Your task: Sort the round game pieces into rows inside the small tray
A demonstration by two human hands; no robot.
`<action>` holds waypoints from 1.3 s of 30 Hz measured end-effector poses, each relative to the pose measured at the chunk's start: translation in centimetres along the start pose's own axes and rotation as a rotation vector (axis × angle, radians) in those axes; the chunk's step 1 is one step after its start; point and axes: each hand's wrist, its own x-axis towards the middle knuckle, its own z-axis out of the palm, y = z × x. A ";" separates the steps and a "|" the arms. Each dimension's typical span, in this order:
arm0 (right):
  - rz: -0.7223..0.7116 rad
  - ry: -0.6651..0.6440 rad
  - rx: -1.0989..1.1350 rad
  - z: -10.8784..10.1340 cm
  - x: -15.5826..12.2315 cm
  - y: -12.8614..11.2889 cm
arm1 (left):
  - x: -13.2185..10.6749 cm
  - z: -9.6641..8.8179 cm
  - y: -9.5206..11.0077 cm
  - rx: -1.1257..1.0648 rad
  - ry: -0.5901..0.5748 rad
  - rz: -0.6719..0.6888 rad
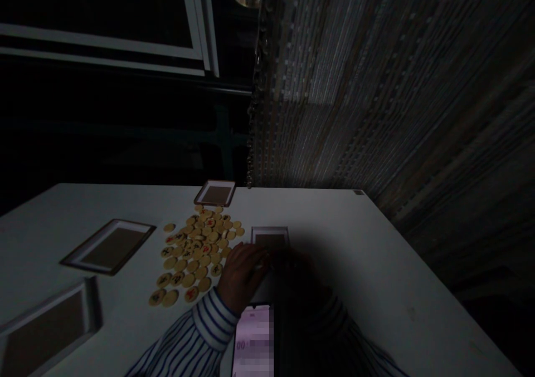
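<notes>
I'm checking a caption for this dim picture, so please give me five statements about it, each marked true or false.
1. Loose round pieces lie on the table. True.
2. The phone's screen is dark. False: the phone has a lit screen.
3. The right hand is in deep shadow. True.
4. Only one tray shows. False: four trays show.
5. The pieces lie to the right of the left hand. False: they lie to the left of the left hand.

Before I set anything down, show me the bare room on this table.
Widest: the white table right of the right hand, out to the table's right edge. Smaller: between the far tray and left tray. Crowded: round pieces beside the left hand, a phone nearer the camera.
</notes>
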 end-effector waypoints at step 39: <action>0.018 0.053 -0.156 0.4 0.3 1.0 | 0.4 -0.5 1.0 -0.549 0.072 -0.705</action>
